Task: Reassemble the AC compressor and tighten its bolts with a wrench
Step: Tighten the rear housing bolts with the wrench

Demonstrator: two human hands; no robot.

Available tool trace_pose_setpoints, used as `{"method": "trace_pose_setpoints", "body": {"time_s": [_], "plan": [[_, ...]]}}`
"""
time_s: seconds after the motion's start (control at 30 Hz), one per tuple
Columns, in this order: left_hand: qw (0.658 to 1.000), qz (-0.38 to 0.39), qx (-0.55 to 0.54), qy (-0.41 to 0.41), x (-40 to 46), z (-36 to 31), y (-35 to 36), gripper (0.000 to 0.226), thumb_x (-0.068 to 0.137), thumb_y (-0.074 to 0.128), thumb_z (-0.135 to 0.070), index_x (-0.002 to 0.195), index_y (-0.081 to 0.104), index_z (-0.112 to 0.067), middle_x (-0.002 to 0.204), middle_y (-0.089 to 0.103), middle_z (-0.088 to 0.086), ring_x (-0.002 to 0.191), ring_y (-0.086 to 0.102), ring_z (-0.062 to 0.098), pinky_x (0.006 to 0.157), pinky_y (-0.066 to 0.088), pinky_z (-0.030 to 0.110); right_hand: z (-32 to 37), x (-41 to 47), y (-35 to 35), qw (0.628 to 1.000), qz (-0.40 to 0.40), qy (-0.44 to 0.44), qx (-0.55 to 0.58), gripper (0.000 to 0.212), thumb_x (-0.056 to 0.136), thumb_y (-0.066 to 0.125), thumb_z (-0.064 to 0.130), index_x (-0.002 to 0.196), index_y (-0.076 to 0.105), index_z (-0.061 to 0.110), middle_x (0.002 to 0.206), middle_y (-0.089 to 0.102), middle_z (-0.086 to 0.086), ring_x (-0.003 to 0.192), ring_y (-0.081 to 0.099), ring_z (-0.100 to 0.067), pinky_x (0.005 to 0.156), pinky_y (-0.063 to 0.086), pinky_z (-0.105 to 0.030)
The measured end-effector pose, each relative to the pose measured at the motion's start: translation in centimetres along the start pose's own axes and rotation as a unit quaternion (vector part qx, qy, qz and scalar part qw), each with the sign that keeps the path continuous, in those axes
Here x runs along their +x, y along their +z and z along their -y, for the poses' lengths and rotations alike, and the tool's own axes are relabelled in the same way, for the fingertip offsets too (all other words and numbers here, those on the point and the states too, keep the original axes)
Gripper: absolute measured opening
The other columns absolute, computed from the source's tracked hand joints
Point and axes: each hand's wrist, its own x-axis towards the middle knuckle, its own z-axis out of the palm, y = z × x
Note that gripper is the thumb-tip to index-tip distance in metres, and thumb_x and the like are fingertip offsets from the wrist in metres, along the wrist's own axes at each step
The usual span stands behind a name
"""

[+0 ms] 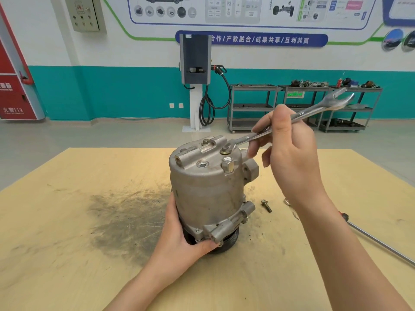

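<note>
The grey metal AC compressor (208,189) stands upright on the wooden table (67,232), its black pulley end down. My left hand (179,239) grips its lower part from the left, thumb across the front flange. My right hand (289,158) holds a silver combination wrench (298,115) by its shaft. The wrench's ring end sits at a brass-coloured bolt (225,150) on the compressor's top, and its open jaw points up to the right. A second bolt (205,141) sits farther back on top. A loose bolt (266,205) lies on the table right of the compressor.
A long metal rod with a red-and-black handle (379,241) lies along the table's right side, partly under my right forearm. A small washer (287,201) shows beside my right wrist. A dark grease stain (128,216) covers the table left of the compressor. Shelving carts stand far behind.
</note>
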Motion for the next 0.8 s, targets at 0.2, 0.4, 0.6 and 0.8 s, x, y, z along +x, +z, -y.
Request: {"method": "trace_pose_setpoints", "body": {"time_s": [0.2,0.4,0.6,0.8], "plan": [[1.000,0.001,0.001,0.007,0.0,-0.1,0.0,0.124,0.051,0.087,-0.052,0.148,0.010,-0.044,0.133,0.040,-0.040,0.126,0.040,-0.016,0.094,0.037,0.001,-1.5,0.3,-0.1,0.991,0.005,0.108,0.081,0.042,0.106,0.028,0.038,0.082,0.057,0.017,0.060,0.064,-0.001,0.058,0.062,-0.016,0.042,0.039,-0.019],[1.000,0.004,0.004,0.015,0.0,-0.1,-0.1,0.124,0.053,0.088,-0.056,0.148,0.009,-0.046,0.139,0.039,-0.035,0.128,0.041,-0.013,0.102,0.037,0.015,-2.0,0.4,-0.1,0.987,0.013,0.120,0.109,0.044,0.105,0.028,0.039,0.080,0.057,0.017,0.059,0.064,-0.002,0.054,0.062,-0.016,0.040,0.038,-0.019],[1.000,0.004,0.004,0.017,0.0,0.0,-0.1,0.122,0.054,0.088,-0.054,0.147,0.009,-0.047,0.136,0.041,-0.038,0.128,0.041,-0.013,0.098,0.038,0.013,-1.8,0.2,0.0,0.991,0.022,0.089,0.100,0.043,0.102,0.031,0.043,0.083,0.055,0.014,0.062,0.064,-0.008,0.056,0.061,-0.023,0.041,0.038,-0.023],[1.000,0.005,0.003,0.007,0.1,0.1,-0.1,0.125,0.051,0.087,-0.053,0.147,0.008,-0.046,0.132,0.041,-0.041,0.126,0.042,-0.015,0.098,0.039,0.010,-1.5,0.3,0.0,0.991,0.033,0.085,0.097,0.043,0.095,0.031,0.047,0.084,0.054,0.012,0.065,0.064,-0.013,0.057,0.060,-0.025,0.041,0.038,-0.025]]}}
